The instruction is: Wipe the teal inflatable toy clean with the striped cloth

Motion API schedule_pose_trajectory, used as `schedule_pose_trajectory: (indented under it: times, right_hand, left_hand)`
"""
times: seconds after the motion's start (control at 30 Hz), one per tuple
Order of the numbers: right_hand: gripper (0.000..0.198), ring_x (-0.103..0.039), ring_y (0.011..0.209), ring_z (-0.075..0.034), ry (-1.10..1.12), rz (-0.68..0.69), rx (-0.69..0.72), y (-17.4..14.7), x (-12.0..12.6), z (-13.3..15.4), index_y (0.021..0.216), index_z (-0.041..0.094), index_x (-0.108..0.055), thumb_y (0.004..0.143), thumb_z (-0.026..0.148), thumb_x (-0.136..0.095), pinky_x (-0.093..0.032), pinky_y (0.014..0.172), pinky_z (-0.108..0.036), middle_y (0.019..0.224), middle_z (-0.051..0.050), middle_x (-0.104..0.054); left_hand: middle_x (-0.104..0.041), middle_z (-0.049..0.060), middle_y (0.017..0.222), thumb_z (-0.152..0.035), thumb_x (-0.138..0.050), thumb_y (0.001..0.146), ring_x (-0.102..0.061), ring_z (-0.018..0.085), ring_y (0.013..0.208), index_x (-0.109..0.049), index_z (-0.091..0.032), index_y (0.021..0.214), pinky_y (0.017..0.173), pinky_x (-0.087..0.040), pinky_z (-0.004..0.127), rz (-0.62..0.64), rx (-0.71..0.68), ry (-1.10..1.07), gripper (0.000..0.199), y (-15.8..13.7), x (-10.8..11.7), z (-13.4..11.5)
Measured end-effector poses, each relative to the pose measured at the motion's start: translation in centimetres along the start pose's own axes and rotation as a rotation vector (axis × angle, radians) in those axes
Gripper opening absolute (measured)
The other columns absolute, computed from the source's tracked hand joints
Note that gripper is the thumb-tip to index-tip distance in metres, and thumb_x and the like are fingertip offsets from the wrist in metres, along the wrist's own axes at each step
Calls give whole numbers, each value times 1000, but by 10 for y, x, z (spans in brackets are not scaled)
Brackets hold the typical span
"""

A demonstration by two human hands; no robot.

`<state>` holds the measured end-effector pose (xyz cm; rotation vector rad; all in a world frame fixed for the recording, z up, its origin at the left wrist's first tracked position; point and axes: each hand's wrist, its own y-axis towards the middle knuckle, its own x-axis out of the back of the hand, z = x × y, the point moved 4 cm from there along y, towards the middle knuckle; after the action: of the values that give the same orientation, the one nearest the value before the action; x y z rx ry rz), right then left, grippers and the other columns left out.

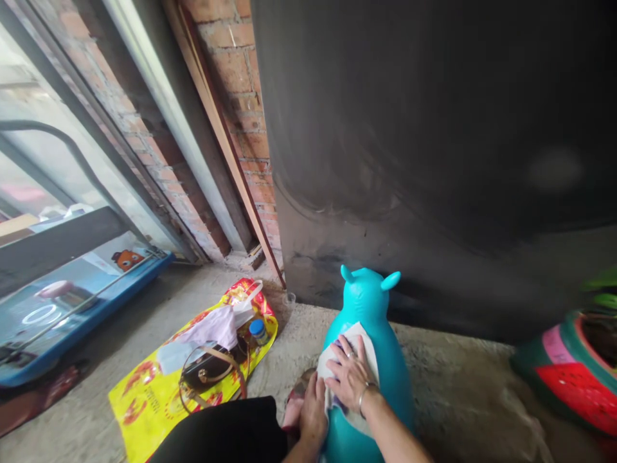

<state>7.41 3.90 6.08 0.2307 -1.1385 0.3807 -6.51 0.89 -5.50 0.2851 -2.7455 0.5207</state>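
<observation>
A turquoise inflatable animal toy (365, 299) with two small ears stands upright on the floor before me. Spread over its back is a white cloth (370, 355) with a dark patch partly showing between my fingers. My right hand (349, 375), with a bracelet at its wrist, lies flat on this cloth, fingers apart. Against the toy's left side rests my left hand (313, 409), its fingers stretched forward beside the cloth's edge. Its palm side is hidden. The toy's lower part is partly covered by my right forearm.
Left of me, a yellow plastic sheet (137, 411) carries a handbag (212, 370), a blue-lidded jar (259, 330) and tissues (212, 326). A blue-edged wheeled cart (159, 267) stands farther left. A dark panel (409, 161) rises behind the toy; a painted plant pot (571, 379) is right.
</observation>
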Motion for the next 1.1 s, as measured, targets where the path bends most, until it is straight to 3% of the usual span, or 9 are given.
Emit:
schedule_pose_trajectory:
  times: [0.17,0.33,0.4,0.47,0.57,0.67,0.77,0.9,1.1]
  right_hand:
    - [31,-17,143,-27,21,-38,-14,-1,8,5,107,27,-65,92,46,-45,10,115,-56,146,-4,-43]
    - [40,-17,143,-31,-90,-222,-76,-71,-27,7,131,37,-49,92,44,-43,4,113,-65,155,0,-23]
    - [47,-29,139,-33,-232,-383,-84,-106,-54,7,137,39,-42,91,43,-46,2,112,-65,151,-5,-32]
    - [46,-41,131,-35,-330,-531,-144,-133,-80,4,134,38,-48,88,38,-49,-6,112,-67,141,-8,-48]
    - [46,-45,128,-38,-361,-598,-211,-147,-98,-2,131,39,-51,85,34,-49,-18,107,-70,136,-9,-53]
    - [50,-38,133,-37,-284,-527,-196,-130,-78,-13,138,41,-42,88,35,-45,-23,106,-70,147,-6,-40]
    - [48,-20,142,-33,-118,-347,-330,-98,-39,-38,140,43,-35,93,33,-38,-24,108,-66,156,1,-17]
    - [46,-9,144,-30,-5,-219,-369,-59,-4,-70,141,41,-35,96,32,-34,-20,109,-66,158,3,-7]
    - [48,-8,145,-27,4,-276,-404,-49,6,-80,142,40,-31,96,28,-32,-20,111,-62,158,3,-8]
  left_hand:
    - [-63,9,123,-57,-49,86,-55,25,120,-59,-20,119,107,-40,43,21,-61,45,51,-1,3,-7]
    - [-53,10,139,-62,-45,81,-41,25,135,-49,-18,130,115,-30,35,8,-116,93,66,-33,3,12]
    - [-44,12,147,-62,-44,79,-32,25,140,-47,-17,132,119,-21,38,3,-187,150,69,-44,2,26]
    - [-39,13,150,-59,-40,82,-27,26,143,-47,-17,133,121,-17,43,-4,-341,258,67,-50,1,36]
    - [-42,16,147,-50,-31,87,-31,28,141,-48,-14,133,119,-20,51,-34,-555,456,61,-52,-1,35]
    - [-42,19,146,-45,-28,90,-32,30,140,-47,-10,135,115,-26,54,-18,-592,578,60,-47,-4,8]
    - [-35,17,151,-44,-29,91,-26,28,143,-40,-11,140,115,-29,52,36,-560,646,59,-34,-15,-37]
    - [-31,18,152,-42,-34,91,-22,32,143,-36,-10,142,112,-31,54,101,-510,699,61,-4,-39,-83]
    - [-30,17,153,-41,-33,92,-17,30,144,-32,-8,144,115,-28,51,123,-572,732,62,14,-52,-96]
